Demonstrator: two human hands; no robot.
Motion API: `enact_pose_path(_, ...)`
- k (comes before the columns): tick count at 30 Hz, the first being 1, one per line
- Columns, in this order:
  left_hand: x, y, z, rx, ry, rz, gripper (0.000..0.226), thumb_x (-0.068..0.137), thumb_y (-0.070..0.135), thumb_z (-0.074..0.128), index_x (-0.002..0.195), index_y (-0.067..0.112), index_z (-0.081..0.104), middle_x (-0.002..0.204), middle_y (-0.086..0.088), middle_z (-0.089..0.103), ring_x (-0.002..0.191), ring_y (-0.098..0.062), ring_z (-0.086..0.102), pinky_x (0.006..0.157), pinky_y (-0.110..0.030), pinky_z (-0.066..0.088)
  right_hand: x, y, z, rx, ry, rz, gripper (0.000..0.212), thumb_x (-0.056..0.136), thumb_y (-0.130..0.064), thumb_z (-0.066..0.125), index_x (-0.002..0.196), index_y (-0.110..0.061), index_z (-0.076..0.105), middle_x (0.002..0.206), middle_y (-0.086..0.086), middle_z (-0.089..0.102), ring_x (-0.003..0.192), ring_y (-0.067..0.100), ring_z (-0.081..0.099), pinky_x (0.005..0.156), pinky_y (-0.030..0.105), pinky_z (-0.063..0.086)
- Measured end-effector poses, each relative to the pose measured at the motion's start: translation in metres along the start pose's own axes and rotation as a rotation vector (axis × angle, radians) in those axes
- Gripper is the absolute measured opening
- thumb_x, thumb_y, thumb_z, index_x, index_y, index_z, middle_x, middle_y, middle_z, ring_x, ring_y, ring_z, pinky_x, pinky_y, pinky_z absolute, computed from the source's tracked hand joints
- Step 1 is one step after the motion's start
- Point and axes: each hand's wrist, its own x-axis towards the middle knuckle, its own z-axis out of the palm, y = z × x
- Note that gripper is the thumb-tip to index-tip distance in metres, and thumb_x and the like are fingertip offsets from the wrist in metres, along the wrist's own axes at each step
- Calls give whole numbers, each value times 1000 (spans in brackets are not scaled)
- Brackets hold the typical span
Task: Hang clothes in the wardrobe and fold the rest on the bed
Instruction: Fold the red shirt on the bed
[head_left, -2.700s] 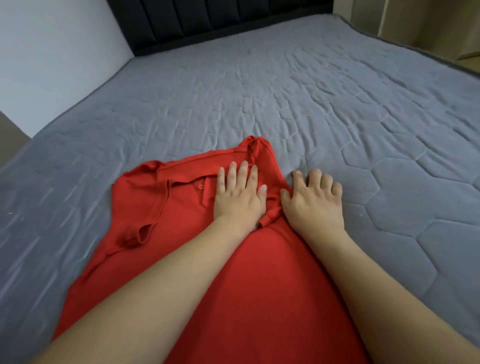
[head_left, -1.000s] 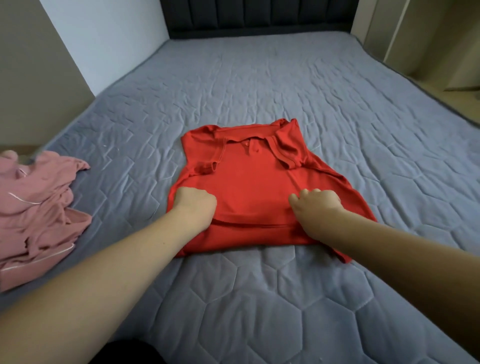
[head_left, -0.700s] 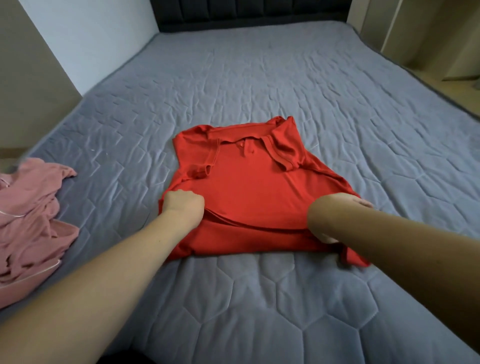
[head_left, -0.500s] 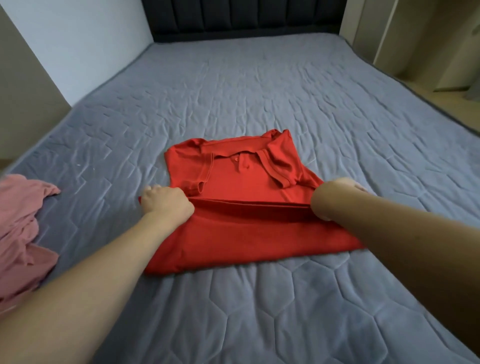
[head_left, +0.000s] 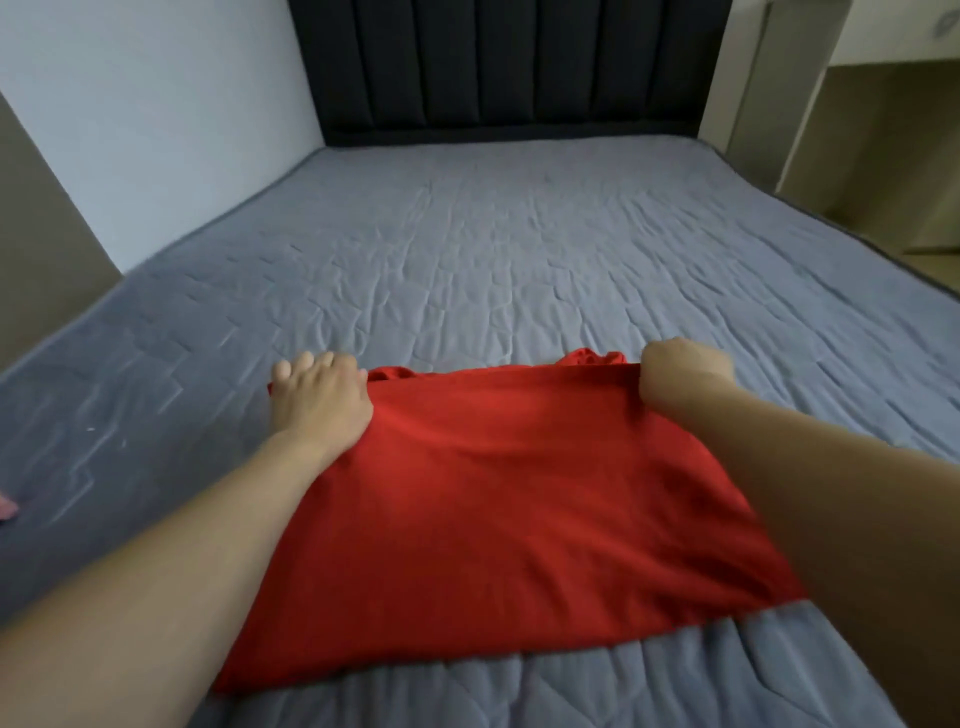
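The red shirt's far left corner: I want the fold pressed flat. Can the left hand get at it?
Probably yes: the left hand already rests on that corner of the red shirt, nothing lying between them.

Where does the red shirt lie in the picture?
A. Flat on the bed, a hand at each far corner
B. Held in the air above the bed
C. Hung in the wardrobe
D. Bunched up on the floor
A: the shirt lies flat on the bed, with the left hand and right hand at its far corners.
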Motion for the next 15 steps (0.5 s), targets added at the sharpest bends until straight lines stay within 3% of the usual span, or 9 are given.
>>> enact_pose_path(5, 34, -2, 45, -105, 43, -66, 30, 98, 30, 42, 94, 7, 60, 102, -16, 64, 102, -38, 54, 85, -46, 33, 50, 2, 20, 90, 149, 30, 15, 85, -14, 48, 96, -14, 57, 111, 12, 63, 104, 33, 58, 86, 38, 38)
enact_pose_path(8, 47, -4, 75, -204, -59, -97, 34, 100, 35, 37, 103, 10, 59, 116, -15, 62, 113, -37, 50, 93, -47, 33, 65, -3, 45, 136, 203, 52, 23, 85, -12, 47, 104, -9, 60, 115, 17, 62, 108, 36, 55, 91, 40, 38)
enact_pose_path(11, 52, -3, 96, -307, -189, -129, 36, 100, 41, 33, 106, 14, 57, 124, -14, 59, 119, -36, 47, 99, -45, 32, 68, -11, 68, 149, 134, 94, 27, 85, -11, 44, 107, -7, 60, 118, 15, 60, 111, 36, 52, 93, 40, 37)
enact_pose_path(15, 63, 1, 99, -290, -225, -180, 37, 100, 41, 33, 111, 15, 57, 129, -13, 57, 123, -35, 45, 101, -44, 30, 73, -12, 76, 261, 181, 159, 26, 84, -11, 43, 104, -7, 59, 116, 17, 58, 112, 36, 48, 95, 42, 32)
